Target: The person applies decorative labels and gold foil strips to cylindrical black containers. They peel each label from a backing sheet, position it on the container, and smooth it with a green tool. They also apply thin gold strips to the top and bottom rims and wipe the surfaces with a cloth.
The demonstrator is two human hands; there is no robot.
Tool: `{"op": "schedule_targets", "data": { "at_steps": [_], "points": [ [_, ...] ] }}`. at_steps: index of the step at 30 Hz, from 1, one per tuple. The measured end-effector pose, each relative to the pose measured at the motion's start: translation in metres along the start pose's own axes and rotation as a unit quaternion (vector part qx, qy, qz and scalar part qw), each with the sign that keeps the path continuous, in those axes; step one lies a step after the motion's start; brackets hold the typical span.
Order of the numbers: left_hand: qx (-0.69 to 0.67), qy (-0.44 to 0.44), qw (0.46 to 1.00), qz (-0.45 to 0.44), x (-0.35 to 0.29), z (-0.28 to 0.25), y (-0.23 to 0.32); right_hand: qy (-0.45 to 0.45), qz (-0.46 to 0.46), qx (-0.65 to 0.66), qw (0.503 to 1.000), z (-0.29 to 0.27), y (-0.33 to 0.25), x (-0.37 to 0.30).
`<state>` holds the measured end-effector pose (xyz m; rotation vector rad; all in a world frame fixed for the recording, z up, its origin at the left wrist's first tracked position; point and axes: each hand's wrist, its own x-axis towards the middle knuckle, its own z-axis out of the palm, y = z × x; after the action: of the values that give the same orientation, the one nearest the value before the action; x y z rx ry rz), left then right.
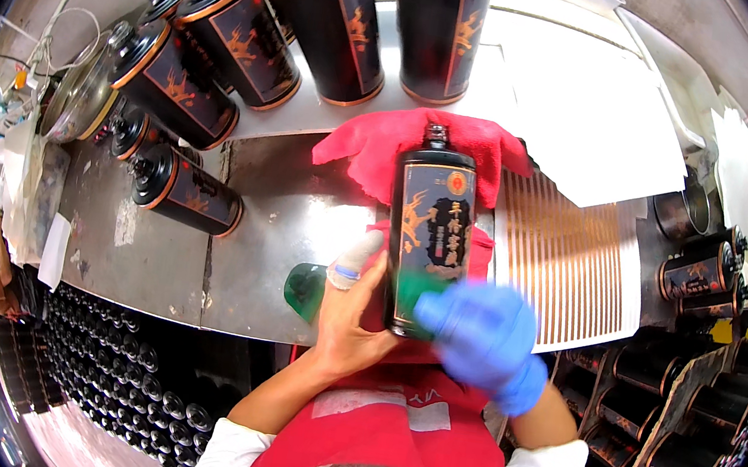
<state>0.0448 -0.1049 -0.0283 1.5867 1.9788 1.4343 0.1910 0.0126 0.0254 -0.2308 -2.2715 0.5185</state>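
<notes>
A black bottle (432, 217) with orange and gold print on its label lies on a red cloth (370, 149), its threaded neck pointing away from me. My left hand (353, 315), bare apart from a pale cover on one finger, grips the bottle's lower left side. In a blue glove, my right hand (483, 331) is smeared by motion at the lower right of the bottle. Its fingers are closed on a translucent green piece (415, 296) that lies across the lower label. Another green piece (302, 288) shows on the metal table beside my left hand.
Several black bottles (329, 27) stand along the far left, with one (188, 192) nearer on the metal table (277, 189). A sheet of gold strips (567, 257) lies right, below white paper (584, 119). Racks of bottles (651, 408) fill the lower right.
</notes>
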Motion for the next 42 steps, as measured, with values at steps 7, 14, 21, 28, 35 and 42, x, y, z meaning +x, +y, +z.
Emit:
{"op": "schedule_targets", "data": {
  "at_steps": [7,14,21,28,35,42],
  "points": [
    [0.022,0.039,0.998,0.05,-0.001,-0.003,0.002,0.069,0.207,0.166,0.962,-0.019,-0.018,0.003],
    [-0.013,0.067,0.994,0.09,-0.001,0.007,-0.006,-0.075,-0.011,0.005,0.997,0.009,-0.026,-0.013],
    [-0.113,0.037,0.991,0.068,-0.001,0.002,-0.008,0.081,0.066,-0.108,0.989,0.0,-0.004,0.025],
    [-0.25,-0.006,0.968,-0.01,-0.02,0.014,-0.033,-0.165,0.007,0.042,0.985,0.002,-0.051,-0.008],
    [-0.152,-0.002,0.986,0.07,0.001,-0.002,-0.007,-0.162,0.157,0.072,0.972,-0.031,-0.016,0.025],
    [-0.08,-0.019,0.993,0.085,0.01,-0.002,0.018,-0.025,0.065,-0.092,0.993,-0.004,0.077,0.139]
  ]
}}
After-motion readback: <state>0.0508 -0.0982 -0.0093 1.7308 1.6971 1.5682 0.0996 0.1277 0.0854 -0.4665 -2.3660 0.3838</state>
